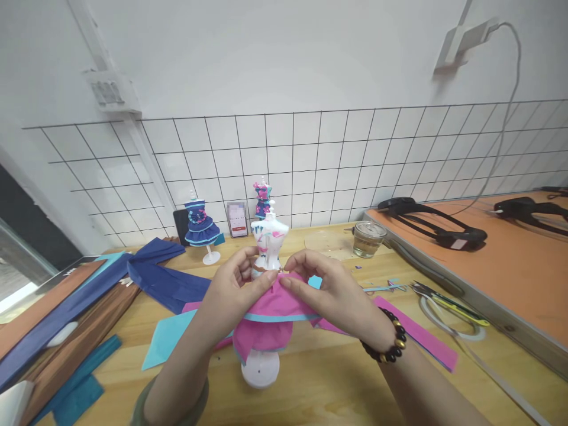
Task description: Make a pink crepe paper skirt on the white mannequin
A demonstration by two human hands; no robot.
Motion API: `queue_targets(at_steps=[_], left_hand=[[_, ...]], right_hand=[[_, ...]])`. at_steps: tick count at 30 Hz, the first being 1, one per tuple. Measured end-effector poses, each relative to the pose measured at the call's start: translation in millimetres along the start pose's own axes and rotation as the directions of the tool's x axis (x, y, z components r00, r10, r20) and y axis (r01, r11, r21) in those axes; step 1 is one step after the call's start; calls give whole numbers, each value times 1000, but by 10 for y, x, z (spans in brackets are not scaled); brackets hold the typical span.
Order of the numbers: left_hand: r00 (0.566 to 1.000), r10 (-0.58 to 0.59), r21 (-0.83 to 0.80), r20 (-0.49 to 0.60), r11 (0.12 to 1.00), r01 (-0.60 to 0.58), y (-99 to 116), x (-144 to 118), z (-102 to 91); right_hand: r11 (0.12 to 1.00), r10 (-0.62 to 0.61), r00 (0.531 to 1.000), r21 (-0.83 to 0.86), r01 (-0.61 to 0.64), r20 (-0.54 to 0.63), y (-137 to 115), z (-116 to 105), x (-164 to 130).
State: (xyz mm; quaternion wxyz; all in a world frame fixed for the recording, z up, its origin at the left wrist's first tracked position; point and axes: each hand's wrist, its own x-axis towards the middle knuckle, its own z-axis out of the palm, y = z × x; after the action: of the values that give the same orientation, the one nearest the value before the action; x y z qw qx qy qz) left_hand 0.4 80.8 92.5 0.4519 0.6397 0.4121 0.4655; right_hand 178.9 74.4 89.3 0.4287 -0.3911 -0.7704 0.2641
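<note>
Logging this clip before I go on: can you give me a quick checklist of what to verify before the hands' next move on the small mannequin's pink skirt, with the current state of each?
1. Left hand on the pink skirt at the waist: ok.
2. Right hand pinching the same waist edge: ok.
3. Mannequin upright on its white base: ok.
4. Skirt fastened at the waist: cannot tell, fingers hide it.
5. Glass jar apart from the hands: ok.
6. Yellow-handled tool beside the right hand: ok.

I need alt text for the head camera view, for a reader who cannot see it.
Two hands, left hand and right hand, press a pink paper skirt around the waist of a small white mannequin on a wooden table. Blue paper sheets lie at left.
</note>
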Motion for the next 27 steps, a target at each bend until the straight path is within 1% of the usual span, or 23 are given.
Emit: queue_targets(at_steps=[1, 3, 5, 6, 8, 10, 12, 14, 16, 21, 23, 25, 27], left_hand=[[1000, -5, -6, -26, 1000, 5, 5, 7, -7], [996, -26, -18, -83, 1000, 25, 15, 19, -22], [987, -65, -33, -148, 998, 61, 19, 26, -34], [981, -89, -45, -175, 996, 83, 17, 28, -38], [972, -122, -77, -200, 991, 108, 4, 29, -44], [972, -120, -112, -202, 989, 99, -16, 31, -48], [972, -107, -133, -208, 988, 81, -35, 35, -50], [973, -100, -135, -208, 988, 73, -43, 37, -53], [975, -99, -137, -198, 988, 72, -39, 37, -58], [974, -122, -194, -192, 977, 84, -12, 26, -71], [975, -117, -207, -189, 975, 77, -11, 23, -77], [977, -107, -213, -186, 975, 66, -15, 23, -86], [977, -106, -210, -184, 975, 66, -18, 26, -102]], right_hand=[[999, -33, 999, -23, 32, -20, -6, -4, -3], [986, -142, 988, -95, 136, -64, -23, -3, -15], [947, -274, 960, -191, 258, -63, -47, 15, -35], [918, -331, 943, -244, 312, -41, -59, 34, -45], [850, -415, 910, -355, 390, 8, -78, 91, -62], [764, -488, 872, -472, 440, 23, -84, 165, -70], [669, -562, 826, -573, 473, 25, -77, 236, -68], [589, -630, 776, -630, 506, 35, -66, 286, -66], [542, -678, 734, -643, 541, 46, -59, 309, -68], [490, -754, 655, -621, 611, 50, -68, 315, -79], [480, -766, 640, -614, 627, 55, -68, 326, -77], [477, -764, 642, -607, 635, 71, -61, 336, -73], [495, -757, 648, -575, 651, 82, -48, 330, -69]])
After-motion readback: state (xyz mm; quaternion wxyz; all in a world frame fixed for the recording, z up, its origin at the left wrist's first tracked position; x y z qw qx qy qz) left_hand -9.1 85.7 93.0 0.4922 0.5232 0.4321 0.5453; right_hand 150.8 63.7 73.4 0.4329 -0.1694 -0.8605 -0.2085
